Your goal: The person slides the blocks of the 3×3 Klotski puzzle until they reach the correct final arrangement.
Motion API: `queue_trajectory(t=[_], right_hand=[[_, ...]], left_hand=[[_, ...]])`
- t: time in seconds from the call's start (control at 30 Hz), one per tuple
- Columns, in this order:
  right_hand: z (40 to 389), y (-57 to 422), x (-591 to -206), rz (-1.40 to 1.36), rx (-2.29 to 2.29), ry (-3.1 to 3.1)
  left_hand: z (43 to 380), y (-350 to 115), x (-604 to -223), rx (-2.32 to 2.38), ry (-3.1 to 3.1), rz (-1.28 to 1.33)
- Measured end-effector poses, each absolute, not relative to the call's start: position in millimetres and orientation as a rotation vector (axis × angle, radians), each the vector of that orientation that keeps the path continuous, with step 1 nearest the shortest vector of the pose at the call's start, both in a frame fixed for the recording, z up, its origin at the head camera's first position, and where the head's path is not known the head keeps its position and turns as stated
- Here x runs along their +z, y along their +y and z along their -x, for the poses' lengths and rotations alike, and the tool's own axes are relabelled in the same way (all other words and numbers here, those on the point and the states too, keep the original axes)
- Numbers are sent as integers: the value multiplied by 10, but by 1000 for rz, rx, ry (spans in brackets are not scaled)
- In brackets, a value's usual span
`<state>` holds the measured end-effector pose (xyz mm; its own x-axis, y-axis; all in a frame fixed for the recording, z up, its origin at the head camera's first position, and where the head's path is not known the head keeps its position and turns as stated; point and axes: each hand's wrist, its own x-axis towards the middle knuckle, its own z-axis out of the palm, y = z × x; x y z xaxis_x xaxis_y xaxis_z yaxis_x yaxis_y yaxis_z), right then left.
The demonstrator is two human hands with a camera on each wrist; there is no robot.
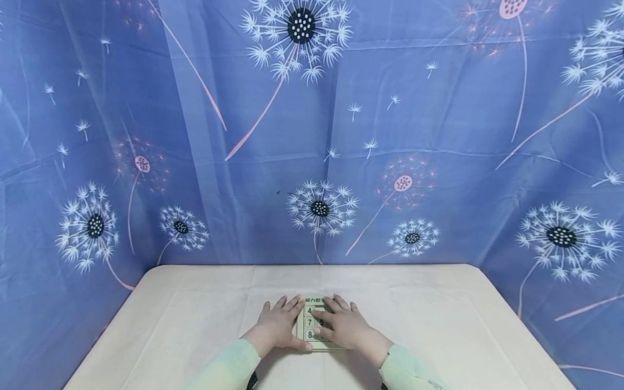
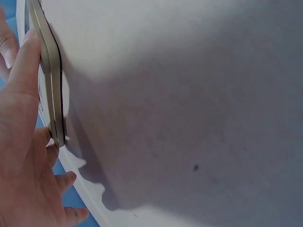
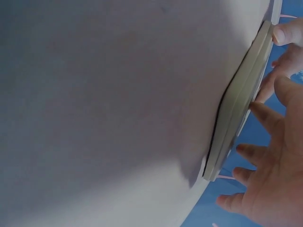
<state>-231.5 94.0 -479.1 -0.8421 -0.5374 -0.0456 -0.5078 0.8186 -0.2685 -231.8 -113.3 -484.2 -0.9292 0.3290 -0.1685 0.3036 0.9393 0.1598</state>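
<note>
A pale green number slide puzzle [image 1: 325, 348] lies flat on the table, with printed characters along its far edge. Tiles marked 4, 7, 5 and 8 show; other tiles are hidden under the right hand. My left hand [image 1: 279, 325] rests along the puzzle's left side, its fingers straight and spread and its thumb on the near left corner. Over the right part of the puzzle lies my right hand [image 1: 350, 327], fingers extended, thumb above the tiles. In the wrist views, the puzzle's thick edge [image 2: 56, 90] shows beside the left hand, and its side wall [image 3: 232, 113] beside the right.
A cream-coloured cloth covers the table [image 1: 205, 303]. Blue curtain [image 1: 263, 206] with dandelion prints hangs behind the table and on both sides. Pale green sleeves [image 1: 229, 364] cover the forearms.
</note>
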Motion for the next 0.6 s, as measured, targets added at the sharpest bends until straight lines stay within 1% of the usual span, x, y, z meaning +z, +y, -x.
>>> queue_trajectory(t=[0.33, 0.6], right_hand=[[2262, 1130, -4794, 842, -471, 2901], [2222, 1330, -4786, 791, -520, 2912]], left_hand=[[2316, -1140, -4864, 208, 2914, -465], [2309, -1134, -4869, 235, 2908, -453]])
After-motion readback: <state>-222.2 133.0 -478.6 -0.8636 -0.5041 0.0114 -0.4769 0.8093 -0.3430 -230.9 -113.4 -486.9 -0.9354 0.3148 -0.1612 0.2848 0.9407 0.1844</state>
